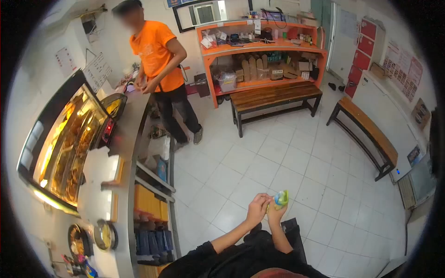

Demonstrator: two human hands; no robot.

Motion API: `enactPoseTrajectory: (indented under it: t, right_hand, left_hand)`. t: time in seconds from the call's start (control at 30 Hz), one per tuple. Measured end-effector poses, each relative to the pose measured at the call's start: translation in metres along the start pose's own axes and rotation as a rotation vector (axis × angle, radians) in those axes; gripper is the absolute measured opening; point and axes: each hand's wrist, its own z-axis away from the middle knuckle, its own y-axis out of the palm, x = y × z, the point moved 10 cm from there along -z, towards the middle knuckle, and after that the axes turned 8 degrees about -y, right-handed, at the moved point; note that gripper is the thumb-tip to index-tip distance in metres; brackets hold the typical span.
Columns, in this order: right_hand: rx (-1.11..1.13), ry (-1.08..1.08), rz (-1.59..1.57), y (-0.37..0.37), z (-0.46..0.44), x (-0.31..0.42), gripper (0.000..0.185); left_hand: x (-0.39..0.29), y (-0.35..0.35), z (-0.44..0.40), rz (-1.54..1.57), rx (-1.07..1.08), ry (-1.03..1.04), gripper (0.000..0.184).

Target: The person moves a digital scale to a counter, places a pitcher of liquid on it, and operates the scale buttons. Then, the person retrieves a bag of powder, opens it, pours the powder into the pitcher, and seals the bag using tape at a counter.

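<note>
Low in the middle of the head view, my left hand [257,208] and my right hand [276,212] are close together over the tiled floor. A small green and blue packet [281,199] rises from the fingers of my right hand, which are closed round its lower part. The fingers of my left hand are bent in beside the packet; whether they pinch its edge is too small to make out. Black sleeves cover both upper arms.
A person in an orange shirt [158,55] stands at the long counter [124,162]. On the left are a lit food display case [65,148] and bowls [105,235]. Wooden benches [278,96] stand before orange shelves [264,48] and a white freezer [387,111].
</note>
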Motion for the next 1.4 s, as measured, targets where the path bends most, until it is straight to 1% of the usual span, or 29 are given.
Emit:
enactPoseTrajectory:
  t: [0.03, 0.07, 0.17, 0.2, 0.3, 0.33, 0.43, 0.47, 0.53, 0.57, 0.6, 0.63, 0.67, 0.7, 0.77, 0.8, 0.9, 0.93, 1.0, 1.03, 1.07, 1.13, 1.17, 1.2, 1.27, 1.3, 1.33, 1.4]
  right_hand:
    - [-0.010, 0.090, -0.095, 0.024, -0.023, -0.027, 0.026]
    - [-0.007, 0.135, -0.119, 0.043, -0.043, -0.046, 0.030]
    - [0.060, 0.232, -0.166, 0.116, -0.110, -0.078, 0.028]
    - [0.039, 0.275, -0.215, 0.140, -0.131, -0.096, 0.028]
    - [0.092, 0.424, -0.268, 0.214, -0.189, -0.142, 0.029]
    - [0.122, 0.412, -0.236, 0.241, -0.212, -0.165, 0.031]
    - [0.158, 0.467, -0.184, 0.317, -0.269, -0.202, 0.034]
    - [0.181, 0.481, -0.266, 0.343, -0.288, -0.204, 0.041]
    - [0.281, 0.470, -0.226, 0.396, -0.327, -0.201, 0.045]
    - [0.334, 0.472, -0.190, 0.417, -0.345, -0.208, 0.047]
    - [0.421, 0.444, -0.163, 0.440, -0.362, -0.229, 0.052]
    - [0.465, 0.458, -0.129, 0.455, -0.380, -0.246, 0.052]
    - [0.507, 0.475, -0.098, 0.475, -0.397, -0.250, 0.052]
    - [0.547, 0.493, -0.080, 0.499, -0.411, -0.258, 0.053]
    - [0.561, 0.589, -0.279, 0.537, -0.434, -0.282, 0.052]
    - [0.569, 0.638, -0.383, 0.565, -0.444, -0.295, 0.052]
    - [0.639, 0.737, -0.530, 0.654, -0.470, -0.313, 0.056]
    - [0.638, 0.695, -0.486, 0.690, -0.480, -0.318, 0.059]
    - [0.764, 0.617, -0.405, 0.758, -0.494, -0.352, 0.061]
    - [0.815, 0.580, -0.389, 0.799, -0.495, -0.356, 0.061]
    - [0.932, 0.551, -0.515, 0.841, -0.491, -0.348, 0.063]
    - [1.105, -0.040, -0.199, 0.910, -0.504, -0.289, 0.067]
    - [1.155, -0.358, -0.044, 0.945, -0.504, -0.259, 0.070]
    - [1.228, -0.672, -0.107, 0.978, -0.490, -0.225, 0.073]
    - [1.715, -1.137, 0.095, 1.040, -0.434, -0.214, 0.072]
    - [1.926, -1.392, 0.206, 1.063, -0.408, -0.222, 0.072]
    - [1.799, -1.646, 0.000, 1.087, -0.397, -0.201, 0.038]
    - [1.759, -1.794, -0.149, 1.142, -0.360, -0.259, 0.023]
  left_hand:
    - [0.002, -0.004, -0.032, -0.056, -0.020, 0.055, 0.010]
    - [0.003, -0.007, -0.061, -0.112, 0.033, -0.030, 0.011]
    - [0.008, -0.021, -0.152, -0.240, 0.008, 0.060, 0.012]
    - [0.017, -0.019, -0.183, -0.287, 0.092, 0.028, 0.021]
    - [0.037, -0.026, -0.254, -0.407, 0.084, 0.113, 0.034]
    - [0.052, -0.026, -0.286, -0.406, 0.164, 0.023, 0.046]
    - [0.092, -0.039, -0.375, -0.679, 0.129, 0.093, 0.051]
    - [0.105, -0.047, -0.406, -0.670, 0.132, 0.081, 0.051]
    - [0.124, -0.051, -0.460, -0.624, 0.118, 0.058, 0.050]
    - [0.137, -0.054, -0.493, -0.612, 0.166, -0.014, 0.048]
    - [0.151, -0.059, -0.522, -0.597, 0.220, -0.094, 0.045]
    - [0.166, -0.062, -0.546, -0.582, 0.276, -0.175, 0.043]
    - [0.175, -0.069, -0.572, -0.583, 0.207, -0.123, 0.035]
    - [0.186, -0.073, -0.596, -0.553, 0.222, -0.124, 0.035]
    - [0.206, -0.087, -0.641, -0.525, 0.250, -0.116, 0.036]
    - [0.228, -0.095, -0.666, -0.444, 0.266, -0.137, 0.033]
    - [0.269, -0.132, -0.736, -0.153, 0.255, -0.192, 0.031]
    - [0.300, -0.147, -0.759, -0.038, 0.289, -0.308, 0.031]
    - [0.325, -0.191, -0.802, 0.087, 0.202, -0.321, 0.033]
    - [0.332, -0.223, -0.822, 0.128, 0.166, -0.327, 0.034]
    - [0.339, -0.256, -0.840, 0.134, 0.097, -0.340, 0.037]
    - [0.351, -0.322, -0.862, 0.170, -0.026, -0.447, 0.038]
    - [0.359, -0.356, -0.872, 0.197, -0.089, -0.491, 0.038]
    - [0.376, -0.382, -0.875, 0.252, -0.078, -0.584, 0.040]
    - [0.390, -0.438, -0.883, 0.133, -0.113, -0.565, 0.041]
    - [0.400, -0.464, -0.890, 0.067, -0.129, -0.559, 0.042]
    - [0.412, -0.484, -0.897, 0.101, -0.115, -0.589, 0.042]
    - [0.434, -0.528, -0.910, 0.159, -0.074, -0.649, 0.043]
